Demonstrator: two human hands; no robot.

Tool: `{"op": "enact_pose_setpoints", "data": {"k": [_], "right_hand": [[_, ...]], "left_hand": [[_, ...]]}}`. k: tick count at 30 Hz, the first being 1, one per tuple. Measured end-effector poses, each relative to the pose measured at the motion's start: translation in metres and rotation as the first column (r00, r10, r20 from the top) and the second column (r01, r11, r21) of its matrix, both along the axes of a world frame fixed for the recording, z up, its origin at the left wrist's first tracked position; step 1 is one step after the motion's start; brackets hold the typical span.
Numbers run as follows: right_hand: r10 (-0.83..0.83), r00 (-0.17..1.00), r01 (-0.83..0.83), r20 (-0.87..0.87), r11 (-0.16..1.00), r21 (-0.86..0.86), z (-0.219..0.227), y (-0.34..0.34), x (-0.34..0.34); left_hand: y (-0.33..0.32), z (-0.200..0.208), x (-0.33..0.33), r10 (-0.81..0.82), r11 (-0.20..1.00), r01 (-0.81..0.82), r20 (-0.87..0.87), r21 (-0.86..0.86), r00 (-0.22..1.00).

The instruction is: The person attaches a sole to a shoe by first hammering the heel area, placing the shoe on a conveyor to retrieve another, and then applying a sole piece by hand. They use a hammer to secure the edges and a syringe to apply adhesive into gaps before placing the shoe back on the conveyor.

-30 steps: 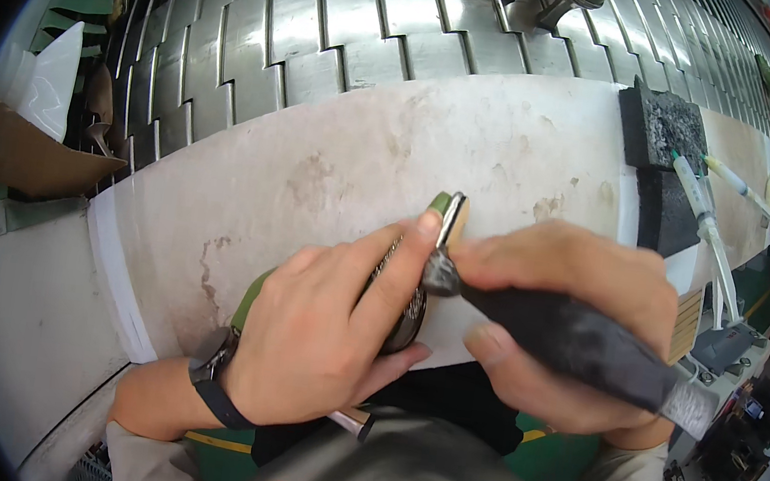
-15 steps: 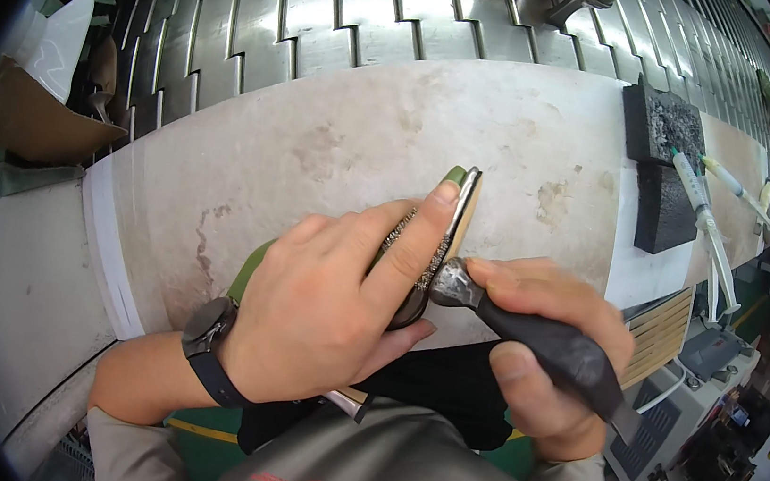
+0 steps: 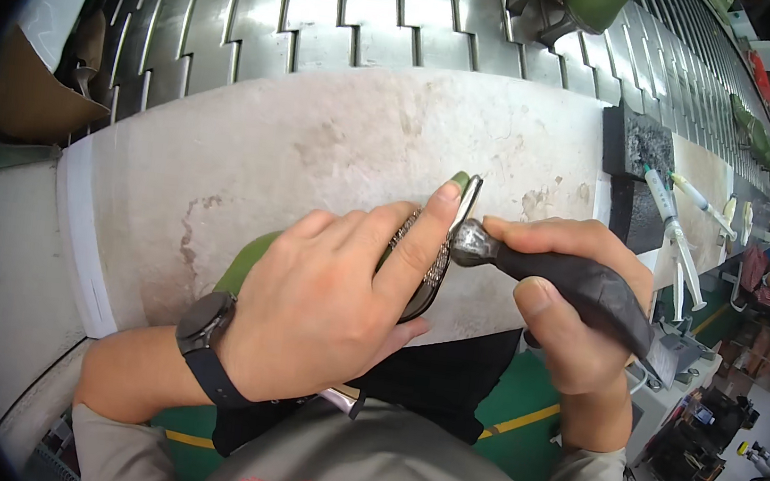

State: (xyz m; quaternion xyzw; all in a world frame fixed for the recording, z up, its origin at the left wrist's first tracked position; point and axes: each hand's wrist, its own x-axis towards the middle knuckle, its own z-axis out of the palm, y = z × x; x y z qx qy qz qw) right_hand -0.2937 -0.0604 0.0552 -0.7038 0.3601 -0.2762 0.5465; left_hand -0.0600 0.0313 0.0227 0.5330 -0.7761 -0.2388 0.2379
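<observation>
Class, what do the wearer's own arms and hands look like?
The left hand and right hand are ungloved. A round, dark watch with a black strap circles the left arm; none shows on the right arm. Grey sleeves leave both lower forearms bare.

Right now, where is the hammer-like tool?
In the head view, the hammer-like tool is right of centre, in the right hand, its metal end beside the green shoe.

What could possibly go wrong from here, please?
The tool in the right hand has its metal head close to the left index finger; a slip might hurt it. Glittering trim on the shoe lies beside that head and could get scuffed. The shoe appears steadied only by the left hand, so it might twist.
</observation>
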Motion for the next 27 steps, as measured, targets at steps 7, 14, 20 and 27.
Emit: {"op": "enact_pose_setpoints", "data": {"k": [7, 14, 20, 27], "right_hand": [[-0.027, 0.989, 0.004, -0.149, 0.988, -0.156, 0.012, 0.0, 0.009], [-0.139, 0.99, 0.139, -0.01, 0.989, -0.049, -0.003, -0.022, 0.016], [0.022, 0.989, -0.036, -0.148, 0.995, -0.092, 0.019, 0.012, 0.003], [0.118, 0.952, -0.249, -0.283, 0.839, -0.485, 0.024, 0.025, 0.011]], "left_hand": [[0.0, 0.0, -0.001, 0.0, 1.0, 0.001, 0.018, -0.018, 1.0], [0.004, 0.001, -0.001, 0.009, 1.0, -0.009, 0.033, -0.013, 0.999], [0.007, -0.003, 0.0, 0.027, 0.999, -0.026, 0.02, -0.046, 0.999], [0.007, -0.009, 0.0, 0.027, 0.997, -0.026, 0.009, -0.079, 1.0]]}}
